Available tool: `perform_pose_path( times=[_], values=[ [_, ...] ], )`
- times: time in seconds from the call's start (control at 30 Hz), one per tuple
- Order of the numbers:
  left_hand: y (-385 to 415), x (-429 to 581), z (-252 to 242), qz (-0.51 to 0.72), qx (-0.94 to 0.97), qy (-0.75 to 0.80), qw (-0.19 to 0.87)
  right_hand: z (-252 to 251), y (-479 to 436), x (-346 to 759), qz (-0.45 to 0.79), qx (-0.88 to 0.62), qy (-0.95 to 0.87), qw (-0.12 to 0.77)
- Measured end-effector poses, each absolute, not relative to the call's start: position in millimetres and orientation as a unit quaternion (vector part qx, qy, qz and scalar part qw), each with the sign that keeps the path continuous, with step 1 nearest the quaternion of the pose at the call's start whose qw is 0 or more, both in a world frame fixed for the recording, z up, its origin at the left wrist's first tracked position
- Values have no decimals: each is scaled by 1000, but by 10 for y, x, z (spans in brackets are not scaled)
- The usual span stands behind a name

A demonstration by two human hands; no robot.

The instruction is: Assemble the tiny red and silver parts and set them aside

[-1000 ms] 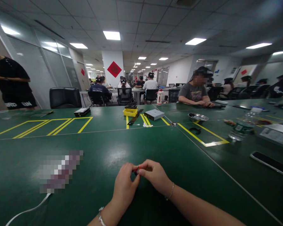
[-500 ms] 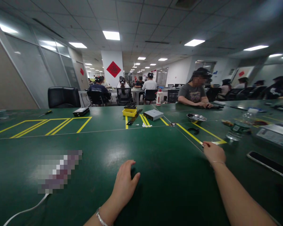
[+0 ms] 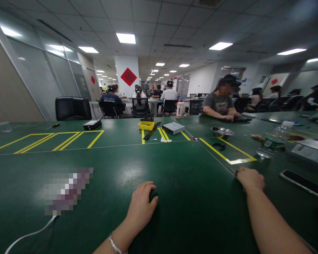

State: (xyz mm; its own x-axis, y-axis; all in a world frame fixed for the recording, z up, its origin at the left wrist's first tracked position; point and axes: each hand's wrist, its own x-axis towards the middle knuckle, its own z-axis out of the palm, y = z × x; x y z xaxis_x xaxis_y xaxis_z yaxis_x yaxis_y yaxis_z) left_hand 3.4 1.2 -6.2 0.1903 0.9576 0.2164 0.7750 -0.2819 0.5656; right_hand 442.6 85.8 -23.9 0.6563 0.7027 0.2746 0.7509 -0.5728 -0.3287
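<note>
The left hand [image 3: 141,201] is low at the table [image 3: 190,211], its fingers open in a loose curve with the thumb held apart. The right hand [image 3: 251,179] is at about two o'clock from it, well apart, with its fingers curled downward; whether they grip anything I cannot tell. A dark patch [image 3: 237,173] shows at those fingertips, too small to make out.

From the right hand, a yellow tape outline [image 3: 214,150] has its near corner just beside it at eleven o'clock, with a black curved piece [image 3: 219,146] lying inside. A shiny metal bowl [image 3: 228,134] is farther out, also at eleven. The clear bottle [image 3: 272,143] stands near at one o'clock, and a phone [image 3: 304,185] lies at three.

From the left hand, a pixelated object [image 3: 71,192] lies at nine o'clock — a white cable [image 3: 33,233] runs from its near end. The yellow tray [image 3: 146,126] sits far off at twelve, dark items heaped in it, and a grey box [image 3: 173,128] at one.
</note>
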Motion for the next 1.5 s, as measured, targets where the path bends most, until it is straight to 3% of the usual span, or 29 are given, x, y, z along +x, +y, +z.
perform_pose_path(
  times=[0.2,0.3,0.43,0.6,0.83,1.0,1.2,1.37,1.5],
  values=[
    [-6,52,-63,239,769,574,146,30,945,3796,-148,-782,-540,274],
    [-16,62,-94,224,788,561,118,116,957,3141,-61,-691,-645,321],
    [-25,79,-104,192,790,578,74,97,737,2215,58,-543,-810,213],
    [-44,93,-107,146,790,595,12,33,384,1707,125,-440,-888,54],
    [-44,89,-80,99,796,595,45,62,360,1723,129,-424,-896,29],
    [-32,54,-51,129,794,587,88,170,626,2111,2,-540,-833,118],
    [-35,35,-42,158,786,586,118,186,872,3411,-184,-809,-537,155],
    [-38,39,-50,158,785,588,114,-78,861,4130,-87,-897,-405,157],
    [-41,33,-58,161,790,582,109,-188,883,4270,-51,-892,-430,130]
  ],
)
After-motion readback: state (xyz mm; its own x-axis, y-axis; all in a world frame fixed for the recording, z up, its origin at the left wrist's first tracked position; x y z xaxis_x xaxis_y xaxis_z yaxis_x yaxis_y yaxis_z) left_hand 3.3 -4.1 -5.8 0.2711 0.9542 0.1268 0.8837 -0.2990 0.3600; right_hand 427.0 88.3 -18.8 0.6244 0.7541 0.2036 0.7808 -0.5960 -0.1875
